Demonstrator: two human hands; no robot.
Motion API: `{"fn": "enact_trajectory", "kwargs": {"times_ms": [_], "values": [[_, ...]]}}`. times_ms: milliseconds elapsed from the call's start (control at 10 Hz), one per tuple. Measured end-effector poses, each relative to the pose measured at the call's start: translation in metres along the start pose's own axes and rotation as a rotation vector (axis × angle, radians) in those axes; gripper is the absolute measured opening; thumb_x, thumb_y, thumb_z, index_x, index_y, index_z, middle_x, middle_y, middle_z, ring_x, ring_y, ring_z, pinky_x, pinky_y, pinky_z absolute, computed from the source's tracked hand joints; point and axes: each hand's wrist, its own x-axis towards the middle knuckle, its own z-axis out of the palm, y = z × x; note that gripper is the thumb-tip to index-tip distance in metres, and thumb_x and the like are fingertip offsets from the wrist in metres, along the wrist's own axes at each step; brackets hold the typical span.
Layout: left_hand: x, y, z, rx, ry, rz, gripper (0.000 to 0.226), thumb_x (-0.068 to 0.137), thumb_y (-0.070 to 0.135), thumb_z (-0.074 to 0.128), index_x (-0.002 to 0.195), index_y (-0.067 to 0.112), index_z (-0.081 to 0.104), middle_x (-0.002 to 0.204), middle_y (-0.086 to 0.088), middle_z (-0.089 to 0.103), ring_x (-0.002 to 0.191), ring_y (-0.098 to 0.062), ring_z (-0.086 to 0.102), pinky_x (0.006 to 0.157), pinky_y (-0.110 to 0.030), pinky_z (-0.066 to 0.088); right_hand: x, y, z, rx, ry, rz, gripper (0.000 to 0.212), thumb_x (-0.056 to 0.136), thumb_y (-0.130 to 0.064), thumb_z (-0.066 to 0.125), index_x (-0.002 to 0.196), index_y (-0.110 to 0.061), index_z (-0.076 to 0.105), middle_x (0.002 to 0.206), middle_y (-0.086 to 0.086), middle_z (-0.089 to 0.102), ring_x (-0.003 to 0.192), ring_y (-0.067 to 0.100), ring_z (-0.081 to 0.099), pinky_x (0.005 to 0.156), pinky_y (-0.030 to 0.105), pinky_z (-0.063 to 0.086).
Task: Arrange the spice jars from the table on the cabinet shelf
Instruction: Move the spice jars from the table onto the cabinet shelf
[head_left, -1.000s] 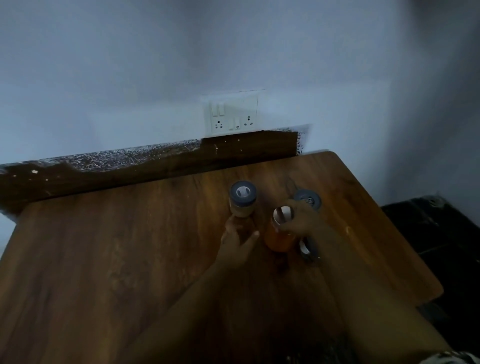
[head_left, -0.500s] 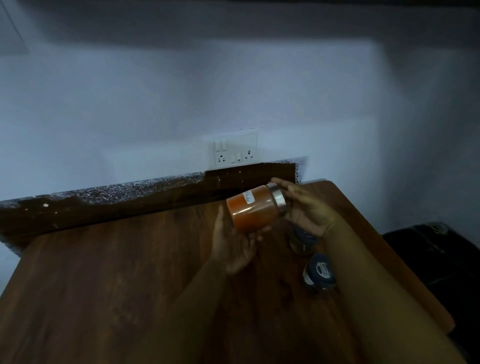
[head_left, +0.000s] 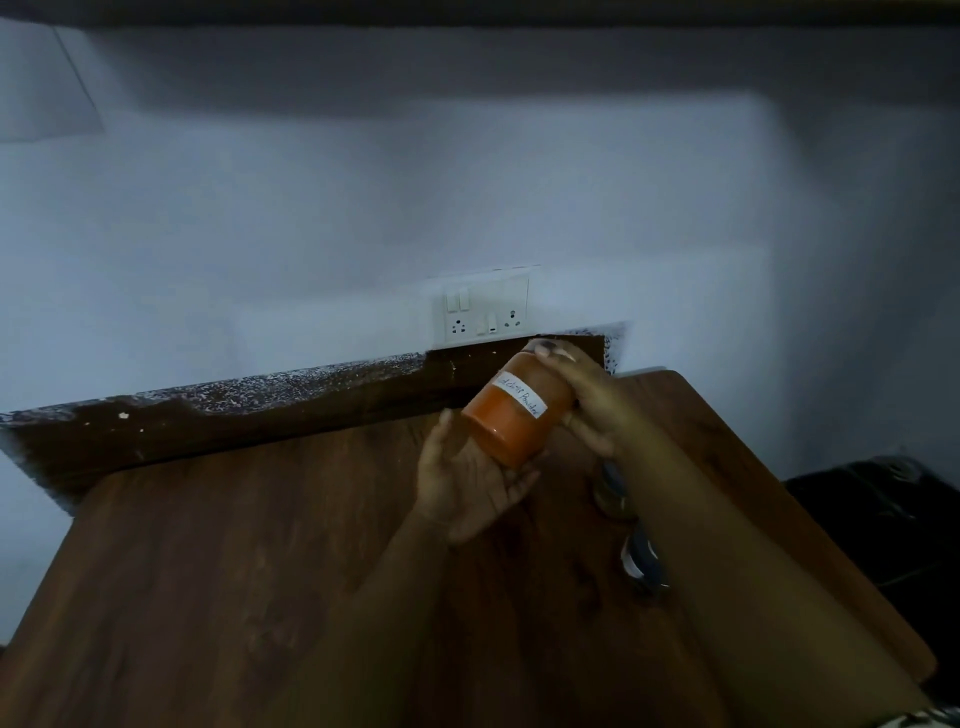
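An orange spice jar (head_left: 511, 415) with a white handwritten label lies tilted in the air above the wooden table (head_left: 234, 571), its base towards me. My left hand (head_left: 467, 478) cups its base from below. My right hand (head_left: 582, 395) grips its lid end, which the fingers hide. Two more jars with dark lids, one (head_left: 613, 493) farther and one (head_left: 641, 564) nearer, stand on the table, partly hidden behind my right forearm. No cabinet shelf is clearly in view.
A white wall with a switch and socket plate (head_left: 485, 312) rises behind the table, above a dark speckled backsplash (head_left: 234, 410). A dark object (head_left: 878, 514) sits on the floor to the right. A dark edge (head_left: 467, 10) runs along the top of the view.
The orange jar went from the table up into both hands, and has since tipped further so the label faces up. The camera has tilted upward.
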Motion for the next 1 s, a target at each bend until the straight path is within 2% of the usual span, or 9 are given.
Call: {"fn": "enact_trajectory", "kwargs": {"times_ms": [100, 200, 300, 400, 500, 600, 700, 800, 1000], "values": [[-0.005, 0.006, -0.001, 0.189, 0.028, -0.003, 0.098, 0.059, 0.053, 0.085, 0.142, 0.023, 0.040, 0.140, -0.017, 0.052, 0.119, -0.032, 0.059, 0.087, -0.040, 0.057, 0.004, -0.011, 0.002, -0.126, -0.017, -0.017, 0.021, 0.080, -0.017, 0.074, 0.101, -0.021, 0.072, 0.111, 0.006, 0.067, 0.104, 0.026, 0.063, 0.081, 0.037, 0.053], [-0.005, 0.008, 0.008, 0.450, 0.094, 0.055, 0.080, 0.073, 0.017, 0.079, 0.140, 0.033, 0.037, 0.135, -0.008, 0.052, 0.119, -0.027, 0.057, 0.096, -0.045, 0.053, 0.004, -0.022, 0.012, -0.312, -0.062, -0.050, 0.031, 0.074, -0.009, 0.079, 0.103, -0.019, 0.073, 0.108, 0.005, 0.070, 0.101, 0.021, 0.065, 0.077, 0.030, 0.055], [-0.007, 0.011, 0.012, 0.495, 0.088, 0.109, 0.083, 0.081, -0.004, 0.070, 0.141, 0.038, 0.030, 0.133, -0.002, 0.050, 0.119, -0.022, 0.054, 0.092, -0.037, 0.055, 0.006, -0.027, 0.019, -0.377, -0.112, -0.072, 0.035, 0.074, -0.007, 0.080, 0.107, -0.015, 0.072, 0.109, 0.005, 0.071, 0.101, 0.020, 0.066, 0.078, 0.029, 0.056], [-0.012, 0.015, 0.011, 0.553, 0.051, 0.147, 0.096, 0.075, -0.004, 0.074, 0.145, 0.040, 0.025, 0.138, -0.001, 0.046, 0.123, -0.023, 0.050, 0.094, -0.038, 0.054, 0.005, -0.034, 0.021, -0.382, -0.142, -0.089, 0.037, 0.076, -0.006, 0.077, 0.113, -0.012, 0.071, 0.114, 0.004, 0.069, 0.104, 0.020, 0.065, 0.077, 0.027, 0.056], [-0.014, 0.018, 0.012, 0.644, 0.050, 0.168, 0.103, 0.074, -0.001, 0.076, 0.149, 0.040, 0.019, 0.138, 0.003, 0.045, 0.124, -0.020, 0.049, 0.094, -0.037, 0.054, 0.006, -0.037, 0.021, -0.352, -0.170, -0.077, 0.036, 0.079, -0.006, 0.074, 0.114, -0.014, 0.070, 0.118, 0.005, 0.068, 0.108, 0.023, 0.064, 0.084, 0.032, 0.055], [-0.016, 0.020, 0.013, 0.690, 0.053, 0.183, 0.110, 0.074, 0.008, 0.079, 0.152, 0.039, 0.008, 0.138, 0.006, 0.042, 0.124, -0.019, 0.048, 0.095, -0.035, 0.053, 0.007, -0.038, 0.019, -0.304, -0.167, -0.058, 0.034, 0.080, -0.008, 0.073, 0.113, -0.016, 0.070, 0.119, 0.007, 0.067, 0.111, 0.026, 0.062, 0.091, 0.036, 0.054], [-0.019, 0.020, 0.018, 0.728, 0.097, 0.187, 0.119, 0.065, 0.030, 0.081, 0.152, 0.042, 0.000, 0.143, 0.001, 0.037, 0.127, -0.024, 0.045, 0.105, -0.045, 0.047, 0.008, -0.036, 0.020, -0.257, -0.129, -0.040, 0.037, 0.080, -0.012, 0.073, 0.116, -0.015, 0.069, 0.121, 0.011, 0.067, 0.112, 0.029, 0.062, 0.092, 0.041, 0.054], [-0.019, 0.022, 0.024, 0.828, 0.190, 0.269, 0.112, 0.079, 0.024, 0.078, 0.151, 0.041, -0.007, 0.151, -0.002, 0.028, 0.131, -0.022, 0.041, 0.105, -0.041, 0.046, 0.006, -0.035, 0.026, -0.238, -0.083, -0.034, 0.034, 0.082, -0.019, 0.073, 0.116, -0.018, 0.068, 0.120, 0.010, 0.067, 0.110, 0.028, 0.063, 0.089, 0.041, 0.055], [-0.022, 0.027, 0.023, 0.853, 0.209, 0.386, 0.113, 0.075, 0.024, 0.081, 0.150, 0.046, 0.000, 0.153, 0.003, 0.026, 0.131, -0.022, 0.045, 0.100, -0.044, 0.051, 0.002, -0.039, 0.036, -0.196, -0.072, -0.059, 0.024, 0.083, -0.022, 0.073, 0.106, -0.019, 0.068, 0.110, 0.007, 0.068, 0.101, 0.024, 0.065, 0.083, 0.040, 0.055]]}}
